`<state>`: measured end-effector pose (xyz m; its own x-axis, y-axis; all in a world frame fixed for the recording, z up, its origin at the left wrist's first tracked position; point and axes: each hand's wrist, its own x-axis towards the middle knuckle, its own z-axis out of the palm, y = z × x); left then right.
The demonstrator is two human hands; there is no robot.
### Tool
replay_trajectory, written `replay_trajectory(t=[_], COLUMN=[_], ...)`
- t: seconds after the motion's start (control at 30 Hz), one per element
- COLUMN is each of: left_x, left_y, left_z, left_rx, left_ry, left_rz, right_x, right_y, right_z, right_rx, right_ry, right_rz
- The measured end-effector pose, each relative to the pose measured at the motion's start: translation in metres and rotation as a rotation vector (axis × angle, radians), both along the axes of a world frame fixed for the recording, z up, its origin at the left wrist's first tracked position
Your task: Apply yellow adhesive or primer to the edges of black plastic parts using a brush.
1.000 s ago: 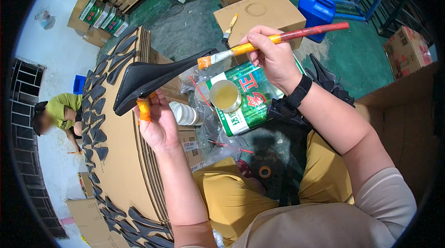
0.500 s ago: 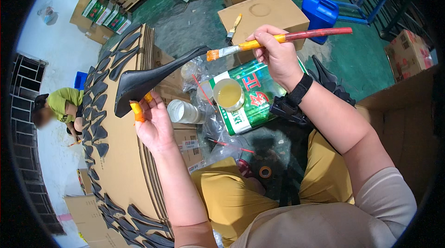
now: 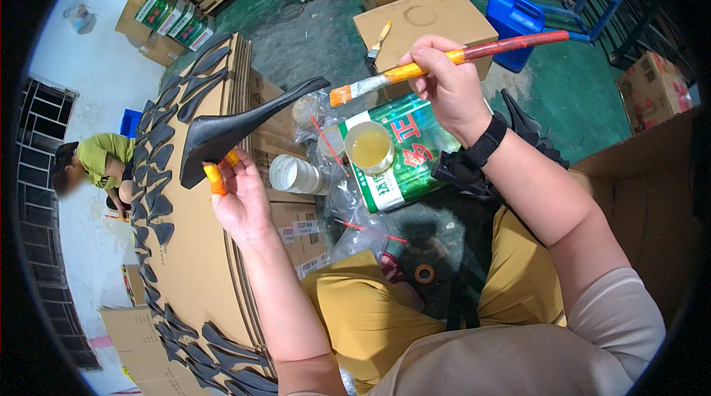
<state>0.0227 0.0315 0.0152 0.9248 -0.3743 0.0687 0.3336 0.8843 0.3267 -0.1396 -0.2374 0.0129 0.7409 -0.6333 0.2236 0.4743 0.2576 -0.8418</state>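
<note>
My left hand (image 3: 243, 203) is closed on the broad end of a black bicycle saddle (image 3: 222, 133), holding it up and tilted. Orange coverings wrap its thumb and a finger. The saddle's narrow nose points up and right. In my right hand (image 3: 444, 85) is a paintbrush (image 3: 481, 51) with a red and yellow handle, gripped between thumb and fingers. Its orange-tinted bristles sit just right of the saddle's nose, slightly apart from it. Below the brush, an open cup (image 3: 368, 166) of yellowish liquid stands on a green and white tin (image 3: 404, 186).
Several black saddles (image 3: 160, 207) lie along stacked cardboard (image 3: 194, 248) at left. A white plastic cup (image 3: 285, 174) lies between stack and tin. Beyond are boxes (image 3: 437, 14), another brush (image 3: 381, 40) and a blue jerrycan (image 3: 511, 18). A tape roll (image 3: 424, 274) is on the floor; a person (image 3: 104, 166) crouches far left.
My left hand and the saddle have shifted slightly left. The brush's bristles, close against the saddle's nose before, now stand a little apart and lower. Both hands keep their holds.
</note>
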Motion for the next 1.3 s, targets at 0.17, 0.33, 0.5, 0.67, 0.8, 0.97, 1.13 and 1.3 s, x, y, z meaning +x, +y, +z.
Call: replay_trajectory(t=[0.17, 0.33, 0.5, 0.67, 0.8, 0.97, 1.13, 1.3], left_x=[-0.002, -0.006, -0.005, -0.002, -0.008, -0.025, -0.057, -0.09], left_y=[-0.001, -0.002, 0.003, 0.003, -0.007, -0.022, -0.035, -0.042], left_z=[0.002, 0.004, 0.006, 0.006, 0.0, -0.003, -0.003, 0.002], left_rx=[0.009, 0.026, 0.036, 0.181, 0.623, 1.167, 1.368, 1.443], left_ry=[-0.028, -0.024, 0.019, -0.023, -0.387, -0.648, -0.95, -1.072], left_rz=[-0.022, -0.012, 0.055, 0.274, 0.61, 0.636, 0.791, 0.774], right_x=[0.002, 0.004, 0.004, 0.008, 0.004, -0.015, -0.023, -0.024], right_y=[0.009, 0.009, 0.005, 0.007, 0.023, 0.049, 0.082, 0.114], right_z=[0.006, 0.005, -0.003, -0.015, -0.022, -0.014, 0.0, 0.003], right_rx=[0.003, -0.02, -0.058, -0.153, -0.22, -0.223, -0.122, -0.087], right_ry=[-0.021, 0.018, 0.115, 0.273, 0.416, 0.315, 0.207, 0.133], right_rz=[0.009, -0.02, -0.074, 0.061, 0.228, 0.414, 0.401, 0.341])
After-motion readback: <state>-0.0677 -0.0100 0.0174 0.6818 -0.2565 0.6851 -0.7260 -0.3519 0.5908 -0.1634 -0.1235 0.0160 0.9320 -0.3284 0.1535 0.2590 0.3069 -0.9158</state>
